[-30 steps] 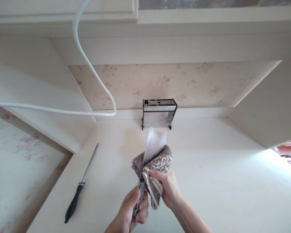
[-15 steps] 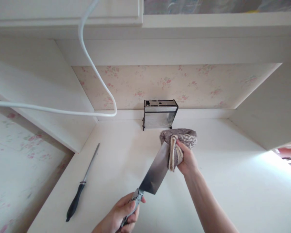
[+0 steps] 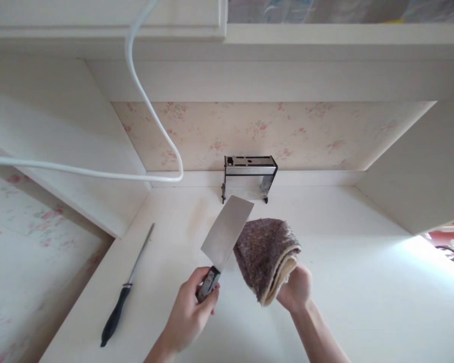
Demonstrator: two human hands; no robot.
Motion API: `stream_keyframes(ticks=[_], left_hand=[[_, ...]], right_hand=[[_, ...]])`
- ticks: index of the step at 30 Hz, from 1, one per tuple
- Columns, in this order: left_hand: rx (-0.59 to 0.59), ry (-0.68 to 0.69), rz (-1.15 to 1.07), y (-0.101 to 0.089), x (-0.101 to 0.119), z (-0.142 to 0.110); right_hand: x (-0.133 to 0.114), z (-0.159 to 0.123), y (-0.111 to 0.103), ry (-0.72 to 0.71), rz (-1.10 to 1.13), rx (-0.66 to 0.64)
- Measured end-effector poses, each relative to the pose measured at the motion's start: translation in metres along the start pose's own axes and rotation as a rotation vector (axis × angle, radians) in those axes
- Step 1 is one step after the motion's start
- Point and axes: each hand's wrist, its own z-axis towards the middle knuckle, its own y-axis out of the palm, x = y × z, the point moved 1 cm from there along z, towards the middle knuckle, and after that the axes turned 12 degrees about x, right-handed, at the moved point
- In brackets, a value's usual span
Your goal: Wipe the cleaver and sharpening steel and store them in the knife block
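Note:
My left hand (image 3: 191, 307) is closed around the dark handle of a cleaver (image 3: 227, 229), whose broad metal blade points up and away over the counter. A folded brown towel (image 3: 267, 254) with a cream edge is in my right hand (image 3: 297, 288), just right of the blade. My right fingers are mostly hidden behind the cloth. The blade's right edge lies close beside the towel; whether they touch I cannot tell. To the left, a sharpening steel (image 3: 127, 287) with a black handle lies on the counter.
A metal knife block (image 3: 248, 184) stands at the back of the white counter (image 3: 348, 282), against the wall. A white cable (image 3: 151, 108) hangs in front at upper left. White side panels (image 3: 408, 176) flank the counter, with a cabinet (image 3: 98, 17) overhead.
The towel first wrapped the blade, then slid off its tip to the right. Now the cleaver has turned, its blade raised, and the towel shows its brown side.

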Motion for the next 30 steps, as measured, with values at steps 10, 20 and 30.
stream_keyframes(ticks=[10,20,30], left_hand=[[0.110,0.321,0.439,0.044,-0.013,-0.002],[0.090,0.488,0.595,0.053,-0.031,-0.008],[0.049,0.557,0.690,0.055,-0.064,-0.018]], right_hand=[[0.054,-0.021,0.055,-0.111,-0.200,-0.092],[0.059,-0.014,0.063,-0.155,-0.197,0.152],[0.008,0.037,0.056,-0.230,-0.093,0.442]])
